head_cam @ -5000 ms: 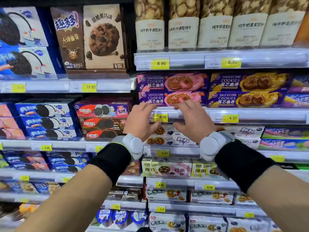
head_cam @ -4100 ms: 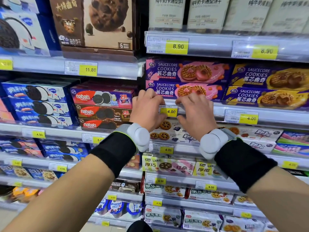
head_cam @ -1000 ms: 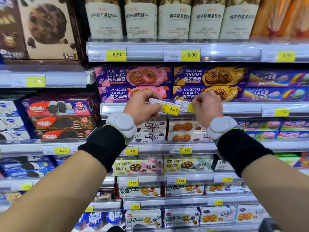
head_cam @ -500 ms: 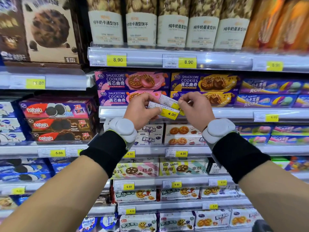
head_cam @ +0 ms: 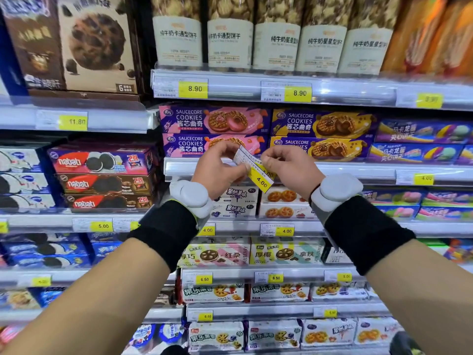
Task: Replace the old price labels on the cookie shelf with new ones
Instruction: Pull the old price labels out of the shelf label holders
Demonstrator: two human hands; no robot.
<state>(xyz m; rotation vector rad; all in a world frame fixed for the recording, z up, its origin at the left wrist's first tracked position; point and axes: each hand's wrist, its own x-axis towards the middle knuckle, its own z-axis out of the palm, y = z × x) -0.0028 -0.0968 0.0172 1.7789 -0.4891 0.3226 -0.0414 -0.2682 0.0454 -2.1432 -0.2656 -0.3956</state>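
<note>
Two hands [head_cam: 220, 170], two held labels [head_cam: 257, 172], four Saucecore boxes [head_cam: 215, 120].

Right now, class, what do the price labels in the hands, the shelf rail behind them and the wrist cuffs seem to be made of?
Price labels: thin paper or card, matt, printed white and yellow; they flex in the grip.
Shelf rail: probably clear glossy plastic, since light glares off it.
Wrist cuffs: black fabric, apparently knitted and soft; no shine.
</note>
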